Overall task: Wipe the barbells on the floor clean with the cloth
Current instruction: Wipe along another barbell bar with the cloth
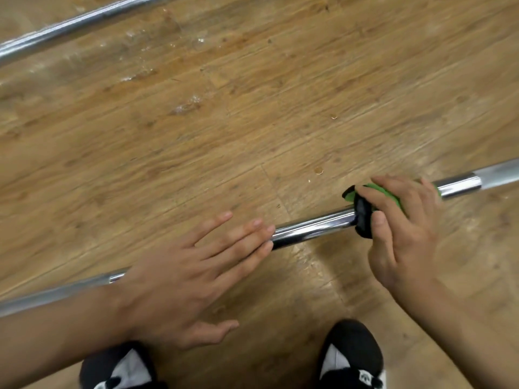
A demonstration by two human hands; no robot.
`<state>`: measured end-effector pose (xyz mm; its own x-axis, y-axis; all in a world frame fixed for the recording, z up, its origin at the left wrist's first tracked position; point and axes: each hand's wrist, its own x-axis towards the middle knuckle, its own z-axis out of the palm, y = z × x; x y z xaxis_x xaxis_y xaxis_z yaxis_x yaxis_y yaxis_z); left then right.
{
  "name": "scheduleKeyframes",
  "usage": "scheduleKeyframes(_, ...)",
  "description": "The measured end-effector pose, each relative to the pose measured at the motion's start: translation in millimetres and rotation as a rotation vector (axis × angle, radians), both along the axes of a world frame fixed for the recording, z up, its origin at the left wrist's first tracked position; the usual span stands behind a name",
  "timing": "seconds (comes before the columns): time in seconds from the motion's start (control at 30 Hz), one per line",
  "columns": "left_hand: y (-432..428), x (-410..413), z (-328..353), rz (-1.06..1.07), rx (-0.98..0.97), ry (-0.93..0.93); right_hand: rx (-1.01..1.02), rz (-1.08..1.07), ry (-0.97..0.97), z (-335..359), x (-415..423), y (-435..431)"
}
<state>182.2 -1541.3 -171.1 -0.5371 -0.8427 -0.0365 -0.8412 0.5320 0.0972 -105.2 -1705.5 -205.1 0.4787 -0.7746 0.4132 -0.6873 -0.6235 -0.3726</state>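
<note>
A chrome barbell [311, 228] lies across the wooden floor, running from the lower left up to the right edge. My right hand [401, 228] grips a green and black cloth [362, 211] wrapped round the bar at the right. My left hand [191, 276] lies flat over the bar left of centre, its straight fingers pointing right along the metal. A second chrome barbell [75, 26] lies at the top left, partly out of view.
Two black and white shoes [354, 357] stand at the bottom edge, just below the near bar. The wooden floor [224, 130] between the two bars shows pale scuffs and a few small crumbs.
</note>
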Motion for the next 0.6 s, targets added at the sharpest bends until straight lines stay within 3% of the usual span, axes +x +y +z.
scheduleKeyframes(0.1, 2, -2, -1, -0.014, -0.006, -0.009, 0.045, -0.101, -0.072, -6, 38, 42)
scheduleKeyframes(0.2, 4, -2, -4, -0.022, -0.046, -0.054, -0.032, 0.14, -0.007, -17, 61, 79)
scheduleKeyframes(0.37, 3, 1, -4, -0.046, -0.089, -0.084, -0.335, 0.498, 0.129, -34, 26, 28)
scheduleKeyframes(0.47, -1, 5, -6, -0.027, -0.083, -0.071, -0.391, 0.44, 0.089, -40, 0, -6)
scheduleKeyframes(0.6, -8, 9, -6, -0.01, -0.086, -0.057, -0.314, 0.268, 0.021, -41, -3, -17)
